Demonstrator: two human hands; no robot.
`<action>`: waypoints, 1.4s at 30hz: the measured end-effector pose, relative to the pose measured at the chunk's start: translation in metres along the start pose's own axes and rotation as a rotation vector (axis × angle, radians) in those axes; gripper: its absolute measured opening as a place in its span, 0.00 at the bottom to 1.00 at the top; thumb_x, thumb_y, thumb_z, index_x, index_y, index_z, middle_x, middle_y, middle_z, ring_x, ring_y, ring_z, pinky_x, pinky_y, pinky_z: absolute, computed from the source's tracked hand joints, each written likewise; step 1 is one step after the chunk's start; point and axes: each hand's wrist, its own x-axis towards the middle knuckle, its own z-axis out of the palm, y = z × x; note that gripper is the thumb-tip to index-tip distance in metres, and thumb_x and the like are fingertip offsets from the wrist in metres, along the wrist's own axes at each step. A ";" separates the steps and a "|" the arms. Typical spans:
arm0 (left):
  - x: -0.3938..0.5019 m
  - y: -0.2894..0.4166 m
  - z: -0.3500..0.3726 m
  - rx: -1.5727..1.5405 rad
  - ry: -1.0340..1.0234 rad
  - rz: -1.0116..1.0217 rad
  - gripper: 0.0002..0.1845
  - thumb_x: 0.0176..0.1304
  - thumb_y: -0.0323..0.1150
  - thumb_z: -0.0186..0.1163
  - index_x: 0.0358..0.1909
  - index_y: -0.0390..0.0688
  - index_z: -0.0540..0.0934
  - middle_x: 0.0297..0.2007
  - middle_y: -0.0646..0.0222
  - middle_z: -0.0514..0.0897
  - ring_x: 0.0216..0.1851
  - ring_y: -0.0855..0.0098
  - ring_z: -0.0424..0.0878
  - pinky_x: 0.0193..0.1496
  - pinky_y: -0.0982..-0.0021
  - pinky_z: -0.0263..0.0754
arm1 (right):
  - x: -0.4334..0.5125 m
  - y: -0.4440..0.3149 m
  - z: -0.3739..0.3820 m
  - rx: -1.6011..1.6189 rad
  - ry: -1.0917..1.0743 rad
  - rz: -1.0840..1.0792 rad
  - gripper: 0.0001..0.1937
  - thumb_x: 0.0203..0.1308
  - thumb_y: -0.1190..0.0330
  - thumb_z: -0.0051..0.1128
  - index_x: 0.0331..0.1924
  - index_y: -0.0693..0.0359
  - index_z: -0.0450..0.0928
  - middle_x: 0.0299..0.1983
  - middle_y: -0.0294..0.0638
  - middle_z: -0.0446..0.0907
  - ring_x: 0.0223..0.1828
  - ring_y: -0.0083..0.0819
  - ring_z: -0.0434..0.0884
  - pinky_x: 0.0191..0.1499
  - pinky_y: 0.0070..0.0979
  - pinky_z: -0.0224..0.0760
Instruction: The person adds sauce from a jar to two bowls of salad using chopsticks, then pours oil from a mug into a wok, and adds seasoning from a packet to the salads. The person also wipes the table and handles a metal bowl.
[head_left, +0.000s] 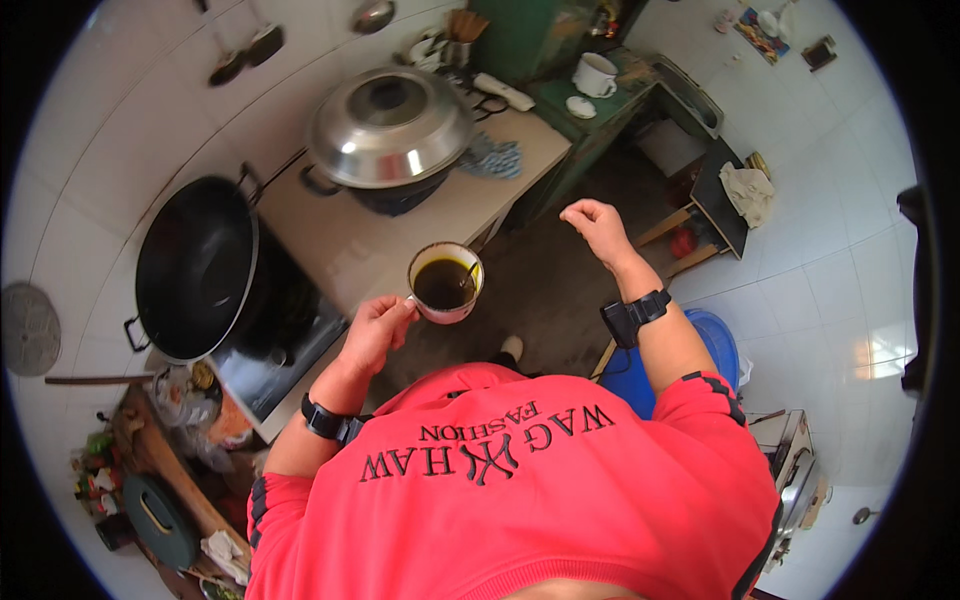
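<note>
My left hand grips the handle of an enamel mug, pale with a dark worn rim. Dark brown liquid with a yellowish edge fills much of it, and the handle of a spoon leans against the inner right wall. The mug is held off the counter, close to its front edge. Out to the right, my right hand hangs above the floor with its fingers curled together; nothing shows in it. Both of my wrists wear black straps, the right one with a small black box.
A black wok stands tilted over the dark cooktop at left. On the counter sits a lidded steel pot, with a checked cloth beside it. A white enamel mug rests on a green cabinet. A blue bin stands at right.
</note>
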 end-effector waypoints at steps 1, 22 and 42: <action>0.018 -0.003 0.016 -0.019 -0.022 0.002 0.14 0.64 0.37 0.55 0.26 0.38 0.76 0.14 0.77 0.67 0.13 0.83 0.60 0.16 0.80 0.53 | 0.006 0.022 -0.025 -0.014 0.011 0.031 0.08 0.57 0.69 0.58 0.31 0.66 0.80 0.24 0.29 0.77 0.26 0.15 0.71 0.30 0.17 0.64; 0.329 0.011 0.216 -0.058 0.075 0.029 0.15 0.64 0.39 0.57 0.24 0.38 0.75 0.15 0.78 0.69 0.14 0.84 0.60 0.17 0.81 0.52 | 0.329 0.208 -0.206 -0.707 -0.026 -0.191 0.42 0.44 0.53 0.67 0.64 0.59 0.60 0.62 0.51 0.65 0.63 0.46 0.63 0.63 0.36 0.58; 0.575 0.129 0.340 0.144 -0.021 -0.052 0.15 0.65 0.40 0.56 0.23 0.41 0.76 0.15 0.82 0.66 0.17 0.87 0.59 0.19 0.80 0.50 | 0.445 0.200 -0.391 -0.054 -0.393 -0.130 0.41 0.34 0.60 0.73 0.59 0.60 0.67 0.57 0.48 0.68 0.60 0.44 0.67 0.62 0.35 0.59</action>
